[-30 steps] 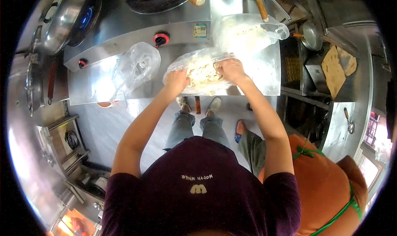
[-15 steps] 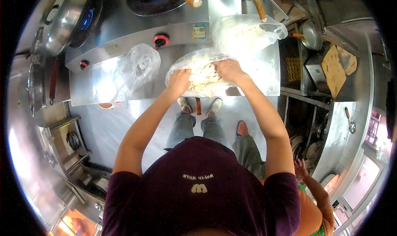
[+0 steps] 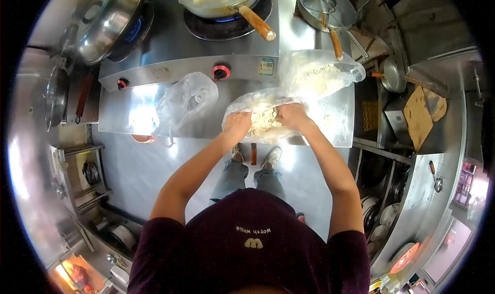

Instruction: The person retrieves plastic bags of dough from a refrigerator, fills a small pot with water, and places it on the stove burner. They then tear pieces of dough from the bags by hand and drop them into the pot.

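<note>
A clear plastic bag (image 3: 268,137) full of pale chopped food (image 3: 264,121) lies at the front edge of the steel counter, its mouth spread wide. My left hand (image 3: 238,125) is closed on the bag's left rim, fingertips turned inward beside the pieces. On the opposite side, my right hand (image 3: 294,114) has its fingers curled over the rim, tips against the food and partly hidden. Behind it lies a second plastic bag (image 3: 322,75) with similar pale pieces. To the left rests a crumpled clear bag (image 3: 190,98).
A wooden-handled pan (image 3: 221,5) with pale chunks sits over a lit burner. Another burner flame shows under a large metal pot (image 3: 111,28) at left. A pan with a strainer (image 3: 326,7) stands at the back right. Shelves with dishes (image 3: 379,216) line the right side.
The view has shifted, showing more of the stove and its pans. Another person at my right has moved mostly out of view. Both hands stay at the bag.
</note>
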### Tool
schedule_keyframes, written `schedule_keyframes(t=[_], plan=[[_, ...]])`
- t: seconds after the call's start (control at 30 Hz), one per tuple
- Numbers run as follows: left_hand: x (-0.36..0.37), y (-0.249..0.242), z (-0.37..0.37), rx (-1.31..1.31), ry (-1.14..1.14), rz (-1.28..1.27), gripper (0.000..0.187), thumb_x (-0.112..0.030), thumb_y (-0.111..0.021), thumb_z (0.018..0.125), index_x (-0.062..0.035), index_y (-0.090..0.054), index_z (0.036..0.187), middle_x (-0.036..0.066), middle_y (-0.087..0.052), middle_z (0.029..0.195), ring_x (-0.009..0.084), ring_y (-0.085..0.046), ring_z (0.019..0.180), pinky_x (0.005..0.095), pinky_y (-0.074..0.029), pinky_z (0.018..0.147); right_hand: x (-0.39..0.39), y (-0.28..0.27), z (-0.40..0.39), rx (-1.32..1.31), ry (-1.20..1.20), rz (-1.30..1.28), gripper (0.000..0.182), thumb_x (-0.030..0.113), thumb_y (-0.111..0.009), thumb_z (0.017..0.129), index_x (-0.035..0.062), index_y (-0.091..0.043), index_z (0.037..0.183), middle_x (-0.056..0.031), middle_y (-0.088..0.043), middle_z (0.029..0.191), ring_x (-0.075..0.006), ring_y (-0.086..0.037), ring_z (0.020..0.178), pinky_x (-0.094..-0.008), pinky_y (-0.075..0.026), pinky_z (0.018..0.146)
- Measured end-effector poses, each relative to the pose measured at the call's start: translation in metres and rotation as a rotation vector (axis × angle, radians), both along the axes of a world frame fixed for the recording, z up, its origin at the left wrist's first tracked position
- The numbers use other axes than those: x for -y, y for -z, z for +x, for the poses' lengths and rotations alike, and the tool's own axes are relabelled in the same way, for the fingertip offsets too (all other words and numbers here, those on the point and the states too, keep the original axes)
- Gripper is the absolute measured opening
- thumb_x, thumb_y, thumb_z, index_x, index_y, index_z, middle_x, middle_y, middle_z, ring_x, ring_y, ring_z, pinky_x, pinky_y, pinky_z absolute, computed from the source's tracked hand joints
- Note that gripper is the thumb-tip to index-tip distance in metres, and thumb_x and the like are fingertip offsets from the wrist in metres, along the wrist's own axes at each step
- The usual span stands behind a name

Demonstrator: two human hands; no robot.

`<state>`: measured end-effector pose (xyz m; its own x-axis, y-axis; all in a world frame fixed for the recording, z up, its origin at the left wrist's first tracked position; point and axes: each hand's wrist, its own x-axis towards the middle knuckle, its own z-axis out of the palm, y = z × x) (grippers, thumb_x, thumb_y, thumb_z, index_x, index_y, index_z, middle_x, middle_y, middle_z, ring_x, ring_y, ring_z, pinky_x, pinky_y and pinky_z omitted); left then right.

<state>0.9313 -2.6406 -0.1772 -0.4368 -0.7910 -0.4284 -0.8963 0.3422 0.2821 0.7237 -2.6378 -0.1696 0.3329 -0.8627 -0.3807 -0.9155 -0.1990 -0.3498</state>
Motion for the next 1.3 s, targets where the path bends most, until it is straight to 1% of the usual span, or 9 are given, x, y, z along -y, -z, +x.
schedule_keyframes(t=[0.2,0.4,0.67,0.73,0.8,0.9,1.03,1.17,1.3], plan=[[0.000,0.012,0.005,-0.305,-0.012,-0.088,0.024,-0.021,-0.049,0.081,0.0004,-0.056,0.089,0.020,-0.061,0.082,0.0321,-0.060,0.072,0.0419,-0.046,0.067,-0.001,0.017,0.003,0.187,0.076,-0.061,0.019,0.022,-0.052,0.081,0.0054,-0.061,0.084,-0.0163,-0.062,0.081,-0.0309,-0.059,0.084,-0.0393,-0.045,0.076],[0.012,-0.002,-0.001,-0.823,-0.726,0.852,0.026,-0.024,-0.047,0.084,-0.0036,-0.056,0.097,0.006,-0.053,0.074,0.0138,-0.050,0.053,0.0270,-0.040,0.049,0.004,0.006,0.010,0.143,0.142,-0.009,0.024,0.023,-0.047,0.084,0.0052,-0.063,0.085,-0.0149,-0.063,0.085,-0.0294,-0.060,0.084,-0.0386,-0.046,0.077],[0.023,-0.056,0.017,-1.173,-0.710,1.314,0.041,-0.027,-0.035,0.090,-0.0041,-0.044,0.122,0.007,-0.056,0.099,0.0138,-0.054,0.080,0.0264,-0.045,0.068,0.005,-0.003,0.004,0.191,0.339,0.100,0.018,0.017,-0.052,0.080,0.0041,-0.061,0.089,-0.0132,-0.063,0.087,-0.0257,-0.060,0.083,-0.0362,-0.047,0.069],[0.029,-0.065,0.023,-1.277,-0.614,1.325,0.042,-0.026,-0.032,0.091,-0.0032,-0.042,0.125,0.010,-0.054,0.114,0.0162,-0.053,0.095,0.0301,-0.045,0.081,-0.003,0.007,-0.005,0.653,0.559,0.236,0.016,0.014,-0.051,0.080,0.0044,-0.059,0.089,-0.0081,-0.061,0.084,-0.0196,-0.058,0.078,-0.0332,-0.047,0.064],[0.031,-0.067,0.023,-1.236,-0.638,1.286,0.040,-0.025,-0.034,0.091,-0.0038,-0.044,0.123,0.009,-0.054,0.111,0.0158,-0.052,0.096,0.0303,-0.044,0.081,-0.008,-0.014,-0.010,0.921,0.767,0.449,0.012,0.012,-0.051,0.080,0.0062,-0.058,0.088,-0.0006,-0.054,0.080,-0.0093,-0.051,0.073,-0.0260,-0.045,0.055],[0.027,-0.051,0.023,-1.065,-0.598,1.169,0.036,-0.023,-0.042,0.088,-0.0055,-0.047,0.120,0.009,-0.055,0.107,0.0156,-0.053,0.095,0.0295,-0.044,0.080,-0.018,-0.009,-0.019,1.308,0.882,0.643,0.012,0.011,-0.051,0.080,0.0078,-0.057,0.088,-0.0008,-0.054,0.080,-0.0090,-0.052,0.069,-0.0247,-0.043,0.052],[0.018,-0.021,0.005,-0.662,-0.337,0.825,0.036,-0.019,-0.057,0.082,-0.0078,-0.051,0.115,0.007,-0.057,0.101,0.0150,-0.054,0.091,0.0283,-0.045,0.075,-0.025,-0.010,-0.027,1.323,0.935,0.659,0.010,0.010,-0.051,0.080,0.0086,-0.056,0.089,-0.0008,-0.054,0.081,-0.0103,-0.052,0.065,-0.0240,-0.042,0.051],[0.013,0.006,-0.023,-0.627,-0.145,0.109,0.042,-0.018,-0.064,0.076,-0.0073,-0.051,0.114,0.010,-0.056,0.104,0.0217,-0.058,0.078,0.0320,-0.046,0.072,-0.026,-0.005,-0.029,1.329,0.980,0.624,0.009,0.012,-0.054,0.081,0.0083,-0.054,0.089,-0.0010,-0.054,0.081,-0.0109,-0.052,0.062,-0.0237,-0.041,0.051],[0.011,0.008,-0.046,-0.267,-0.036,-0.042,0.044,-0.018,-0.068,0.070,-0.0090,-0.052,0.110,0.015,-0.054,0.107,0.0303,-0.053,0.096,0.0376,-0.043,0.081,-0.028,-0.010,-0.030,1.322,1.008,0.632,0.010,0.015,-0.056,0.083,0.0084,-0.054,0.090,-0.0009,-0.054,0.081,-0.0107,-0.052,0.062,-0.0232,-0.041,0.051]])
